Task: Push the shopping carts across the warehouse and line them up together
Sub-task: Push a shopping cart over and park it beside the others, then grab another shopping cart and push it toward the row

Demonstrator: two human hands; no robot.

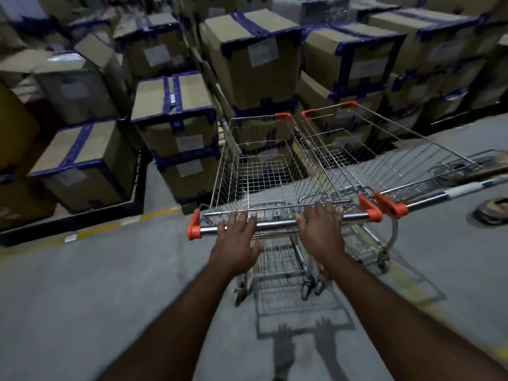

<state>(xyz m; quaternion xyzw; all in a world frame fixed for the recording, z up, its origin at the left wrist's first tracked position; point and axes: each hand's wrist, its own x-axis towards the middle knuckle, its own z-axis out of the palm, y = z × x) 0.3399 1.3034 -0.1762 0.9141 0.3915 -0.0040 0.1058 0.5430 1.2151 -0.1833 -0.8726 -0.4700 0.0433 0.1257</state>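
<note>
A wire shopping cart (264, 171) with orange corner caps stands straight ahead of me, its chrome handle bar (275, 225) across the middle of the view. My left hand (236, 240) and my right hand (321, 229) both lie flat on that bar, fingers spread and reaching over it rather than curled around it. A second, matching cart (390, 158) stands close on the right, angled slightly outward. Its handle (453, 192) runs off toward the right edge, and its orange end cap sits beside the first cart's.
Stacks of cardboard boxes (247, 56) sealed with blue tape fill the space just beyond both carts' front ends and to the left, on black pallets (134, 199). A yellow floor line (110, 229) runs along the pallets. A sandal-like object (492, 213) lies at the right. Grey concrete floor (110, 298) surrounds me.
</note>
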